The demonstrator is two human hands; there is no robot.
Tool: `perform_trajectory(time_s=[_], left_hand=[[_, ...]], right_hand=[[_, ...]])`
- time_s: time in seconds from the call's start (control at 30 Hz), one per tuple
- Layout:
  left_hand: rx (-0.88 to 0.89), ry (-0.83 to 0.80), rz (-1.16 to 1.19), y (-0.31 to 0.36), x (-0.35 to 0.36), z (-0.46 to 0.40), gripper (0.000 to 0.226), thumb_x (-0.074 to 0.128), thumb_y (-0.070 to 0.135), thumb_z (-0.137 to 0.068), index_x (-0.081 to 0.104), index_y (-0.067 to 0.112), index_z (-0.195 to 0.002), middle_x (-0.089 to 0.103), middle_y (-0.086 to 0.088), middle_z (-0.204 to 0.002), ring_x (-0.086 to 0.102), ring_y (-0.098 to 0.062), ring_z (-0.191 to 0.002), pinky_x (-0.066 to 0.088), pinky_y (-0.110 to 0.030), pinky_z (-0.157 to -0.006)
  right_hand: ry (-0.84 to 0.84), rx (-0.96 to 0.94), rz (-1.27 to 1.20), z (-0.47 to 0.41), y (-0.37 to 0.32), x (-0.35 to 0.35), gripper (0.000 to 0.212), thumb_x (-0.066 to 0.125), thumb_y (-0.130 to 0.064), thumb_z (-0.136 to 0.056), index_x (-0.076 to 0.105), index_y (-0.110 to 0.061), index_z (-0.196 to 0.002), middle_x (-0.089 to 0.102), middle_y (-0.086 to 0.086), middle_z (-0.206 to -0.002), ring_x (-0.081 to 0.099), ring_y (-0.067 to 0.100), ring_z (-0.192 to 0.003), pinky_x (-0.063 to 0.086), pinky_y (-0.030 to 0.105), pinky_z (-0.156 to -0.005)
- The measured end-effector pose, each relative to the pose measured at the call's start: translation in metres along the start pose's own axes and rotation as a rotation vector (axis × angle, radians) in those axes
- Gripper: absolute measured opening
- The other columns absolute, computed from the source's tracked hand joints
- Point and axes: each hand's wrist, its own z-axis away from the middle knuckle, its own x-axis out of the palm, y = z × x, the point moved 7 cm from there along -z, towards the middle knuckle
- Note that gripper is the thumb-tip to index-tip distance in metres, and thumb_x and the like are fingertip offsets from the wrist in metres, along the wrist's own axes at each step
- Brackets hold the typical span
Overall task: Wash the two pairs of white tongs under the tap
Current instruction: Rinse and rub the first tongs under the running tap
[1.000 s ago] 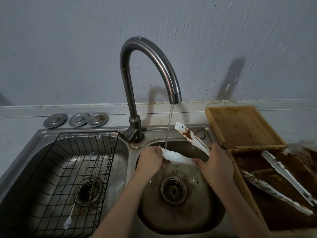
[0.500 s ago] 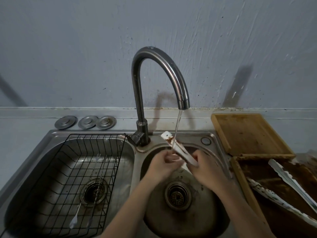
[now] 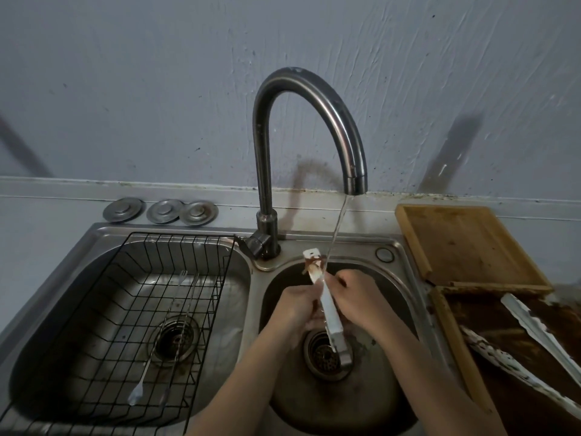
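Over sink (image 3: 405,278), both hands' (image 3: 295,306) grip closes around tongs (image 3: 330,313).

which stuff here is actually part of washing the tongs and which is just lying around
Part of the job:
- tongs in hand, stained brown at the far end
- left hand and right hand holding them
- tap, water running
- right basin
- second tongs waiting on the dirty tray

Just lying about:
- wire rack in the left basin
- three metal plugs
- wooden board
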Motion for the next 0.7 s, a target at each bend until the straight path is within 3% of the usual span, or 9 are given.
perform_trajectory(time_s=[0.17,0.33,0.4,0.5,0.6,0.7], left_hand=[[0.043,0.006,-0.22,0.006,0.002,0.007,0.029,0.044,0.017,-0.097,0.064,0.003,-0.082,0.068,-0.006,-0.068,0.064,-0.005,-0.044,0.046,-0.013,-0.041],[0.033,0.029,-0.248,0.007,-0.005,0.009,0.024,0.042,0.015,-0.097,0.062,0.009,-0.085,0.066,-0.003,-0.066,0.065,-0.008,-0.051,0.05,-0.019,-0.048],[0.024,0.029,-0.259,0.005,-0.002,0.01,0.028,0.037,0.015,-0.098,0.061,0.009,-0.086,0.061,-0.002,-0.066,0.057,-0.009,-0.05,0.046,-0.022,-0.048],[0.112,0.122,-0.516,0.009,-0.005,0.007,0.03,0.033,0.017,-0.097,0.055,0.016,-0.078,0.056,-0.002,-0.068,0.05,-0.014,-0.056,0.042,-0.029,-0.055],[0.117,0.137,-0.532,0.012,-0.012,0.008,0.031,0.032,0.019,-0.098,0.053,0.014,-0.075,0.051,-0.004,-0.066,0.047,-0.018,-0.058,0.04,-0.033,-0.059],[0.093,0.082,-0.514,0.013,-0.012,0.014,0.035,0.03,0.018,-0.099,0.054,0.012,-0.073,0.049,-0.003,-0.061,0.043,-0.014,-0.049,0.036,-0.026,-0.049]], right_hand=[[-0.022,0.031,0.131,-0.019,0.006,0.012,0.042,0.043,-0.045,-0.092,0.053,-0.019,-0.061,0.051,-0.003,-0.053,0.045,0.011,-0.044,0.039,0.024,-0.049],[-0.04,0.003,-0.072,-0.02,0.006,0.017,0.024,0.064,-0.043,-0.081,0.053,-0.023,-0.073,0.059,-0.004,-0.07,0.056,0.005,-0.054,0.038,0.014,-0.046],[0.017,0.001,-0.051,-0.025,0.006,0.009,0.032,0.057,-0.043,-0.086,0.054,-0.016,-0.068,0.056,-0.003,-0.065,0.051,0.009,-0.055,0.034,0.017,-0.05],[0.073,-0.001,-0.035,-0.028,0.008,0.002,0.046,0.043,-0.037,-0.095,0.057,-0.008,-0.061,0.055,0.005,-0.059,0.048,0.012,-0.052,0.035,0.021,-0.052],[0.059,-0.024,-0.075,-0.025,0.011,0.009,0.04,0.059,-0.038,-0.086,0.056,-0.019,-0.052,0.052,-0.009,-0.043,0.049,-0.004,-0.041,0.036,0.007,-0.042],[0.1,0.012,-0.135,-0.027,0.015,0.006,0.038,0.062,-0.045,-0.081,0.057,-0.021,-0.053,0.051,-0.01,-0.04,0.048,-0.002,-0.038,0.033,0.008,-0.037]])
